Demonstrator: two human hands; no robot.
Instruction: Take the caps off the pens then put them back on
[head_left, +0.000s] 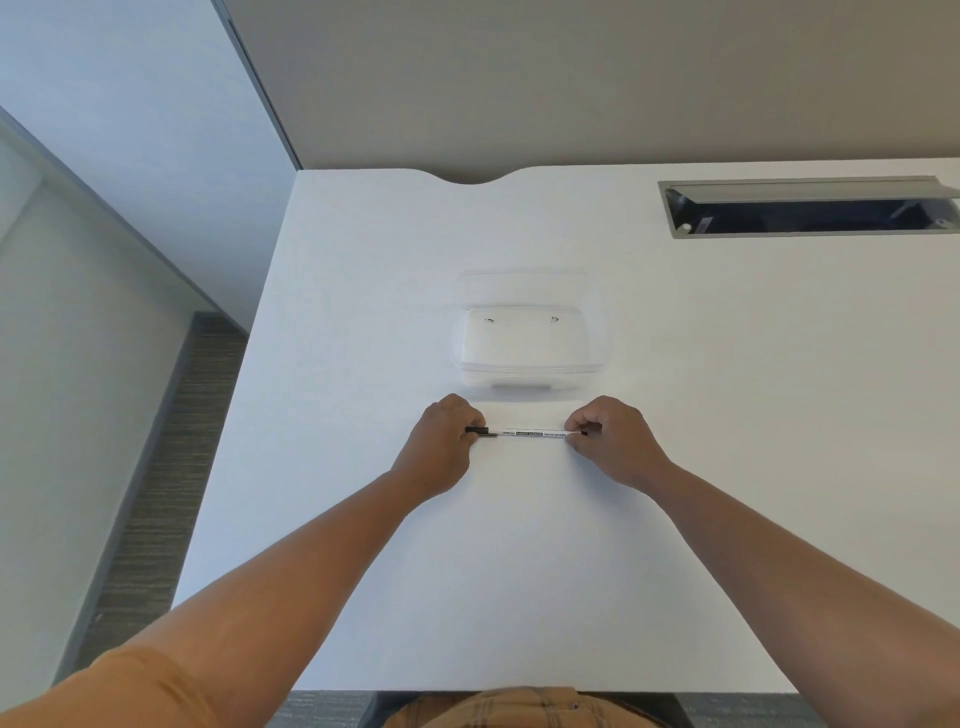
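Note:
A white whiteboard marker (530, 433) with black print lies crosswise between my two hands, just above the white table (519, 545). Its black cap (479, 431) sits at the left end, pinched by the fingers of my left hand (441, 447). The right end of the barrel is gripped by my right hand (615, 439), where a small black tip shows between the fingers. Whether the cap is fully seated on the barrel I cannot tell.
A clear plastic box (532, 338) with its lid open stands just beyond the hands; nothing shows inside it. A grey cable slot (810, 208) is recessed at the table's far right. The table's left edge drops to the floor.

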